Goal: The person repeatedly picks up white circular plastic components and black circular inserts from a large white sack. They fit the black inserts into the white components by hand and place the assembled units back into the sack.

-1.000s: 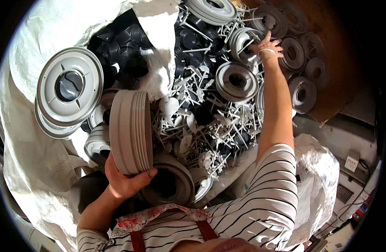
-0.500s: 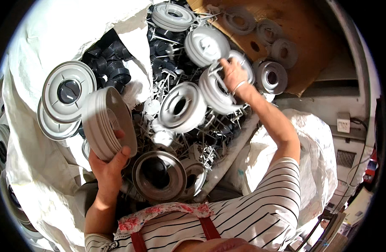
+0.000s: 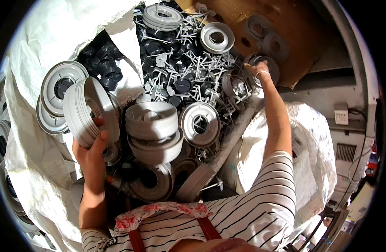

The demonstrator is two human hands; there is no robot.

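My left hand (image 3: 91, 157) grips a round grey plastic part (image 3: 80, 113) with a ribbed side wall, tilted on edge, thumb on its outer side. At the far right, my right hand (image 3: 259, 69) has its fingers closed over the rim of a grey plastic ring (image 3: 272, 72), which the hand partly covers. Between my hands a deep grey cup-shaped part (image 3: 151, 122) sits on another one (image 3: 157, 149). A grey ring (image 3: 200, 124) leans to the right of them. Under these lies a heap of thin grey plastic sprues (image 3: 210, 67) and black caps (image 3: 153, 46).
A white woven sack (image 3: 29, 168) spreads along the left, with grey flanged discs (image 3: 63, 86) against it. Another white sack (image 3: 308, 130) stands at my right. Brown cardboard (image 3: 304, 38) with translucent rings (image 3: 275, 46) lies at the far right, near a wall socket (image 3: 340, 117).
My right hand has moved right and farther away, to another ring. Several grey parts from the heap's middle have shifted or tumbled toward me. My left hand has drifted slightly left with its part.
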